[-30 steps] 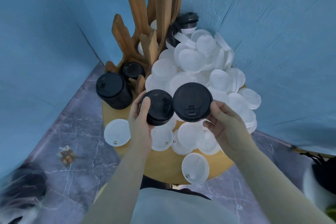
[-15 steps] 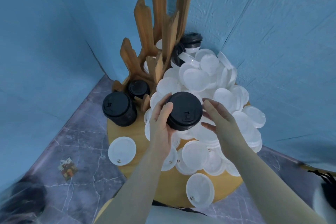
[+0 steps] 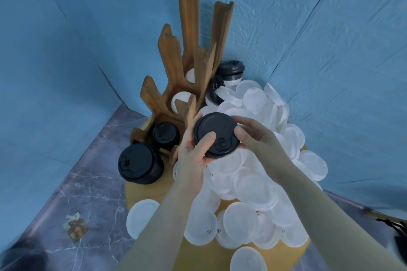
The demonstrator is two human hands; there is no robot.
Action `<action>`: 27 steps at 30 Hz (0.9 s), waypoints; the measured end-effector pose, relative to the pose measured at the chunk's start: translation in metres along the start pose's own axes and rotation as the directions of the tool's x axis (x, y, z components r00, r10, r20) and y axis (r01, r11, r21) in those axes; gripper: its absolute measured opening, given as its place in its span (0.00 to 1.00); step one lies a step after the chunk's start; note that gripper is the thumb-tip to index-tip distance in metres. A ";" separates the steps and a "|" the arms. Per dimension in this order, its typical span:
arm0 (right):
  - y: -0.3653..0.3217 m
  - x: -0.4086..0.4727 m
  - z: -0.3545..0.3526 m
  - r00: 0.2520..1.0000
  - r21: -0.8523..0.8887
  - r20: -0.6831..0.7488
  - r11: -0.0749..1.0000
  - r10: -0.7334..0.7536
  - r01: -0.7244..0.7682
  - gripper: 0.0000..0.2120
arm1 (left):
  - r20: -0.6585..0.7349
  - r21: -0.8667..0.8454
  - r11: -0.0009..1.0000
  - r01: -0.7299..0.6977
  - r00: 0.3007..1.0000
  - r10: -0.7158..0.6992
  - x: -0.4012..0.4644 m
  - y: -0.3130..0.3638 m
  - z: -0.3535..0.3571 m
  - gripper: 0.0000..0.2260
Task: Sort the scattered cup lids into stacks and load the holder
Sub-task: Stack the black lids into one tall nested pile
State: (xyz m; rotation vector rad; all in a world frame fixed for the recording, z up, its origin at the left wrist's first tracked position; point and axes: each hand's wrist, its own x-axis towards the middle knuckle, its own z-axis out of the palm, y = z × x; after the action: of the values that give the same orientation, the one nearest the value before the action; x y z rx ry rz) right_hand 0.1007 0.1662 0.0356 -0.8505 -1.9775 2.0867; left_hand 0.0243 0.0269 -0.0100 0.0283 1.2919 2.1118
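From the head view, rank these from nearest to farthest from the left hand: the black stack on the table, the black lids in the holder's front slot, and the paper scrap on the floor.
From the left hand:
1. Slot lids, just left, in the holder.
2. Black stack, farther left, on the table.
3. Paper scrap, lower left, on the floor.

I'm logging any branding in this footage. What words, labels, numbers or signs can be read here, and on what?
None can be read.
Small printed card on the grey marble floor: colourful picture, too blurred to read.
Black plastic lid stack held in both hands: only moulded sip-tab shapes, no legible text.
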 end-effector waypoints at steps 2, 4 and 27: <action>-0.004 0.029 -0.001 0.991 -0.172 -0.104 0.983 -0.089 0.070 0.12 | -0.010 0.013 1.000 0.000 1.000 0.000 0.009 0.002 -0.003 0.24; -0.009 0.063 -0.002 0.947 -0.423 -0.186 0.891 -0.261 0.163 0.11 | -0.007 0.032 0.999 0.015 1.000 -0.015 0.015 0.003 -0.005 0.24; -0.050 0.121 -0.020 0.981 -0.097 -0.193 0.995 0.003 -0.022 0.05 | 0.001 -0.091 0.987 0.132 0.991 -0.132 0.042 0.003 -0.004 0.23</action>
State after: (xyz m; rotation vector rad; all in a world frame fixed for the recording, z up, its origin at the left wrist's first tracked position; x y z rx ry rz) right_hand -0.0038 0.2471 0.0475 -1.0428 -1.9902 1.8465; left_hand -0.0116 0.0456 -0.0227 -0.0992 1.1660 2.0559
